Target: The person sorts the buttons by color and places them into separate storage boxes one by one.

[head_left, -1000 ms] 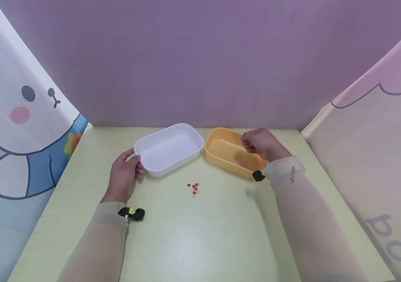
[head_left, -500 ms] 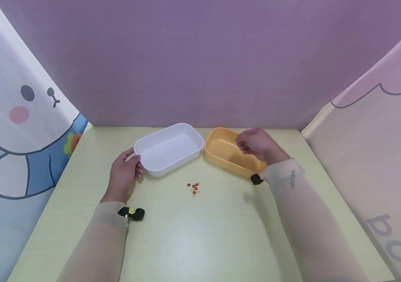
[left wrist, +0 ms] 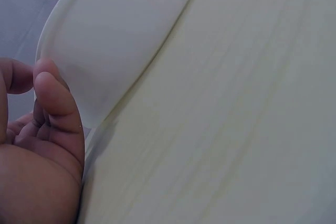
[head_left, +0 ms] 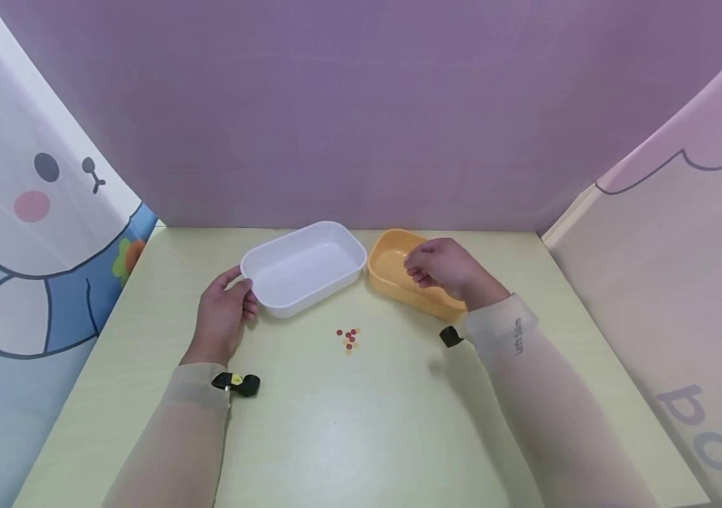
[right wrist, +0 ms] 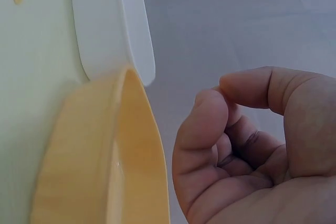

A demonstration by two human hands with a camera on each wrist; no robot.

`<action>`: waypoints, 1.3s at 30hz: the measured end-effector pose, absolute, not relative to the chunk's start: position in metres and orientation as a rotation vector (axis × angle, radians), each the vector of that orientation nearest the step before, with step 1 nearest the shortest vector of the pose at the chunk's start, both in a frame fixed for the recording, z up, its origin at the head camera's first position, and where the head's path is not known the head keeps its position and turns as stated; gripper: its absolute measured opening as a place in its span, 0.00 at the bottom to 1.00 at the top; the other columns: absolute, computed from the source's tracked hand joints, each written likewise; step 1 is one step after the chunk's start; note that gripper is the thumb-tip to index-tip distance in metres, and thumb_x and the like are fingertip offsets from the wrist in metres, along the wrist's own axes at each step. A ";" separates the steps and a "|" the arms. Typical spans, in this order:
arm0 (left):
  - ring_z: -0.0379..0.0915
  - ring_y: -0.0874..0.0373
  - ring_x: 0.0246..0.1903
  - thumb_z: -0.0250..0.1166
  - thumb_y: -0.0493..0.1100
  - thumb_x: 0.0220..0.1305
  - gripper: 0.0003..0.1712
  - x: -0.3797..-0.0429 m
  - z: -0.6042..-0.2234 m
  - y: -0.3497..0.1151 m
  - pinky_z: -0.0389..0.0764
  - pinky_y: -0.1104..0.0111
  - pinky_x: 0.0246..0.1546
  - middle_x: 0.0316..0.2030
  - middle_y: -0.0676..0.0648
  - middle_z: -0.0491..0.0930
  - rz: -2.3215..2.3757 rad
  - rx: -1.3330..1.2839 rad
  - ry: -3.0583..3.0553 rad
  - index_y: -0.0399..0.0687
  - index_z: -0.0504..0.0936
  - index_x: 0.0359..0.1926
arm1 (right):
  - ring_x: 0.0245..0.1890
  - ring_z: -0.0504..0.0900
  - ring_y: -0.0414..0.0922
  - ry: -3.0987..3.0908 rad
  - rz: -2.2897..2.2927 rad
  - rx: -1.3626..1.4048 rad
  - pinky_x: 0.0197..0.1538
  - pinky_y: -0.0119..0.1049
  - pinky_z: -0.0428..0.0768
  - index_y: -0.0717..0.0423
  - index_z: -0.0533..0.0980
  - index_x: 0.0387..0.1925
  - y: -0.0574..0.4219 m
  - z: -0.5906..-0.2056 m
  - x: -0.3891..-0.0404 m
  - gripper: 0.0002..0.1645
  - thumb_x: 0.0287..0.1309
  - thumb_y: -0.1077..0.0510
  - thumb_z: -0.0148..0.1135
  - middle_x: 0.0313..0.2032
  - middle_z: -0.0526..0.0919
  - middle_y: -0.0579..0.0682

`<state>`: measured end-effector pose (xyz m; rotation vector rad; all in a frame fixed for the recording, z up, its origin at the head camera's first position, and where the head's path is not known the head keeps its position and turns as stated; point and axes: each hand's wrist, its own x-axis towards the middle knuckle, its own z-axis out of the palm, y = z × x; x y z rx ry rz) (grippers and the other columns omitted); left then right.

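A white rectangular tray [head_left: 304, 268] stands at the back of the table. My left hand [head_left: 221, 317] holds its left end, with thumb and forefinger at the rim [left wrist: 47, 40]. Touching it on the right is an orange tray [head_left: 389, 264]. Over that tray hovers my right hand [head_left: 450, 269], fingers curled and thumb tip against the forefinger [right wrist: 207, 114]; no object shows between them. Part of the orange tray is hidden behind this hand. In front of the trays lies a small cluster of red and yellow discs [head_left: 350, 340], flat on the table.
The pale wooden table [head_left: 335, 430] reaches back to a purple wall panel [head_left: 348, 127]. Printed cloth panels flank it, one with a cartoon animal [head_left: 34, 204] on the left. Black camera mounts [head_left: 247, 384] sit on both wrists.
My right hand has moved left and slightly nearer over the orange tray, its fingers still curled. The left hand, both trays and the discs have stayed in place.
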<state>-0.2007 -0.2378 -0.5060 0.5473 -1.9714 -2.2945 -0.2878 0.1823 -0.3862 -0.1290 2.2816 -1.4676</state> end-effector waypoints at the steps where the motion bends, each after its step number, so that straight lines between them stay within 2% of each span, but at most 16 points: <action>1: 0.79 0.61 0.30 0.63 0.45 0.86 0.30 -0.201 -0.506 -0.238 0.86 0.73 0.29 0.36 0.49 0.83 -2.295 0.547 -1.973 0.52 0.71 0.83 | 0.40 0.84 0.48 2.275 -1.467 -0.135 0.46 0.36 0.91 0.72 0.83 0.56 0.181 -0.387 -0.286 0.20 0.79 0.56 0.64 0.42 0.85 0.52; 10: 0.80 0.62 0.30 0.63 0.46 0.86 0.31 -0.202 -0.507 -0.238 0.86 0.73 0.29 0.35 0.50 0.83 -2.272 0.544 -1.989 0.52 0.71 0.83 | 0.42 0.85 0.50 2.296 -1.390 -0.217 0.49 0.41 0.93 0.70 0.86 0.50 0.165 -0.392 -0.270 0.17 0.77 0.57 0.65 0.41 0.86 0.55; 17: 0.80 0.61 0.29 0.63 0.45 0.86 0.31 -0.200 -0.506 -0.240 0.86 0.73 0.29 0.34 0.50 0.82 -2.291 0.530 -1.967 0.51 0.71 0.83 | 0.41 0.89 0.48 2.340 -1.308 -0.250 0.48 0.39 0.93 0.60 0.90 0.46 0.149 -0.402 -0.259 0.11 0.73 0.57 0.69 0.40 0.90 0.52; 24: 0.80 0.61 0.30 0.63 0.46 0.86 0.31 -0.198 -0.505 -0.242 0.87 0.73 0.30 0.34 0.50 0.83 -2.271 0.549 -1.994 0.52 0.71 0.83 | 0.39 0.89 0.47 2.304 -1.307 -0.303 0.47 0.41 0.94 0.60 0.88 0.38 0.134 -0.415 -0.248 0.07 0.73 0.59 0.70 0.39 0.90 0.53; 33: 0.79 0.62 0.29 0.63 0.45 0.86 0.31 -0.198 -0.502 -0.239 0.86 0.74 0.28 0.33 0.51 0.82 -2.283 0.534 -1.973 0.50 0.71 0.83 | 0.37 0.86 0.46 2.297 -1.300 -0.348 0.44 0.39 0.93 0.63 0.88 0.42 0.125 -0.432 -0.241 0.08 0.75 0.60 0.69 0.37 0.89 0.51; 39: 0.79 0.62 0.29 0.63 0.45 0.86 0.31 -0.198 -0.502 -0.240 0.86 0.74 0.28 0.33 0.51 0.82 -2.283 0.551 -1.968 0.50 0.71 0.83 | 0.36 0.85 0.44 2.293 -1.288 -0.382 0.42 0.37 0.91 0.59 0.89 0.40 0.119 -0.449 -0.237 0.07 0.75 0.61 0.68 0.36 0.88 0.50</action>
